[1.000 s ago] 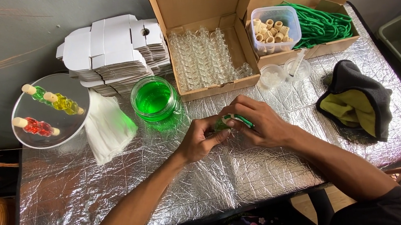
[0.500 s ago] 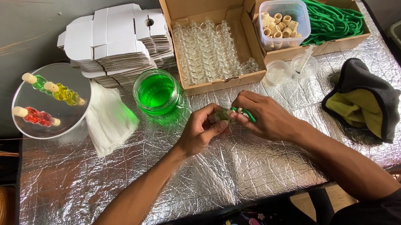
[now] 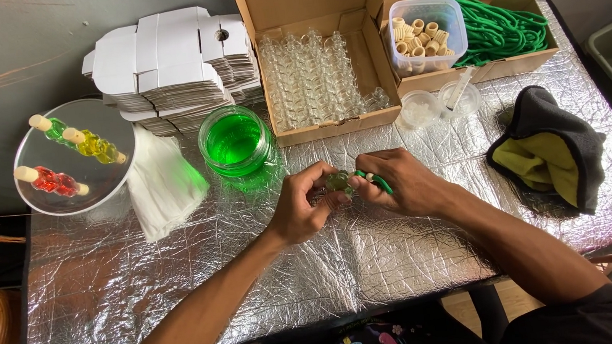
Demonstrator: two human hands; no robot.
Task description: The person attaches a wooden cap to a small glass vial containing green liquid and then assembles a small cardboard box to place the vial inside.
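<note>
Both hands meet over the middle of the crinkled silver foil-covered table (image 3: pixel 378 264): the left hand (image 3: pixel 304 209) pinches a small clear glass bottle filled with green liquid (image 3: pixel 337 181) between thumb and fingers, while the right hand (image 3: pixel 403 181) closes on a thin green cord (image 3: pixel 382 183) with a pale cork at the bottle's mouth. Just behind them stands a round glass jar of bright green liquid (image 3: pixel 235 142), in front of an open cardboard box of empty clear bottles (image 3: pixel 318 78).
</note>
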